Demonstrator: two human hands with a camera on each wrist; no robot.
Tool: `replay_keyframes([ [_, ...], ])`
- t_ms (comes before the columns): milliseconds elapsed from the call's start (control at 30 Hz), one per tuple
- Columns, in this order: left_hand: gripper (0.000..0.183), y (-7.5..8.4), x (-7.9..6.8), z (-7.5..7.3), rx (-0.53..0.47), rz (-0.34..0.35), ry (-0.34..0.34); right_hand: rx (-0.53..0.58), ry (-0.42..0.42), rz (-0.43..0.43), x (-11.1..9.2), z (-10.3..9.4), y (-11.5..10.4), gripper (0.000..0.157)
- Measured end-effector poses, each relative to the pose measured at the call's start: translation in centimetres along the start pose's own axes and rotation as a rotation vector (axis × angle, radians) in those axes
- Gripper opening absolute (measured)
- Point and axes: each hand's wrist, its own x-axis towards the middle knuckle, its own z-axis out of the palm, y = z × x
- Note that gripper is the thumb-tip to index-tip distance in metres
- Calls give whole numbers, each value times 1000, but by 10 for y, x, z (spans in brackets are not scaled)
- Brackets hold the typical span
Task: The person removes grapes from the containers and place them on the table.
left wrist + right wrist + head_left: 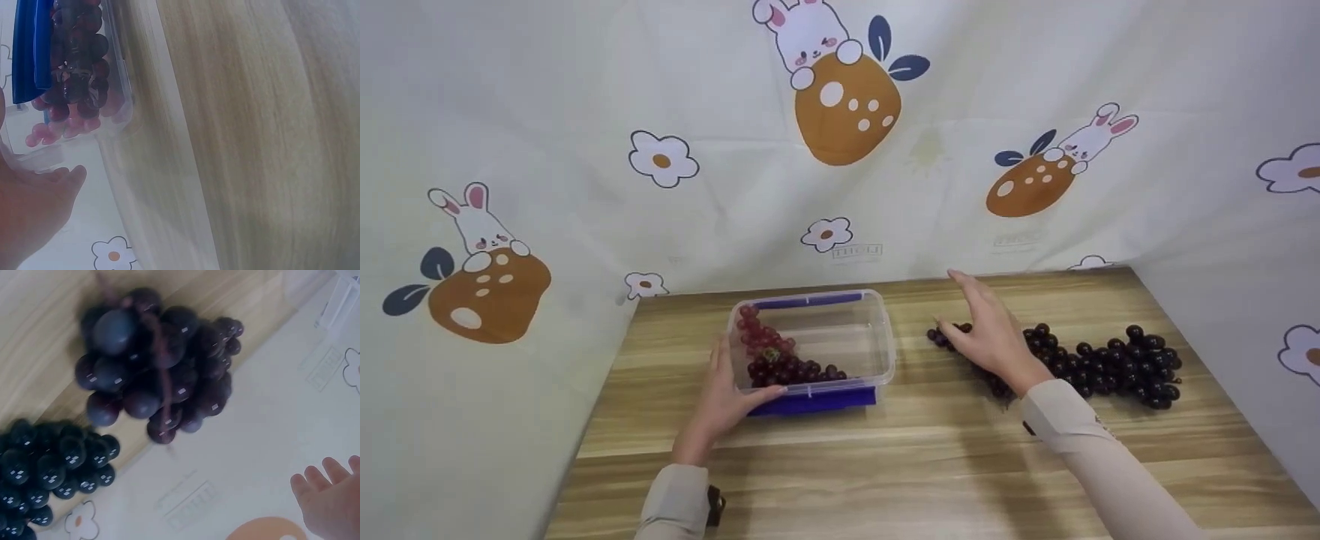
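A clear plastic container [887, 330] stands left of the middle of the table, its top open. A red bunch of grapes [760, 330] and a dark red bunch [789, 370] lie inside, towards its left and front. My left hand [724, 397] grips the near left corner, thumb at the front rim and fingers along the left wall. Over a dark purple bunch of grapes [163, 365] hovers my right hand [994, 337], its thumb and fingers spread apart and nothing held. In the head view that hand hides much of the purple bunch.
A black bunch of grapes [1132, 367] lies to the right of the purple one. A blue locking flap [817, 402] hangs along the container's front. Printed cloth [720, 217] walls in the wooden table [885, 472] at the back and both sides.
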Motion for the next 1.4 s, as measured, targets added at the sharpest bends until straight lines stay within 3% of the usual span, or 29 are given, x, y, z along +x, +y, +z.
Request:
replay_keyframes([
  [300,139,0,2,3,-6,9,4,29,10,-53,9,12,-22,73],
  [767,139,3,5,4,-25,54,6,85,-73,-44,17,37,-53,77],
  [967,140,2,7,5,-2,40,4,104,-100,-38,18,51,-65,76],
  [1200,140,-1,2,0,7,6,0,92,-200,-22,23,65,-83,75],
  [1400,141,1,1,-2,13,-11,-3,125,-242,-53,27,73,-91,73],
])
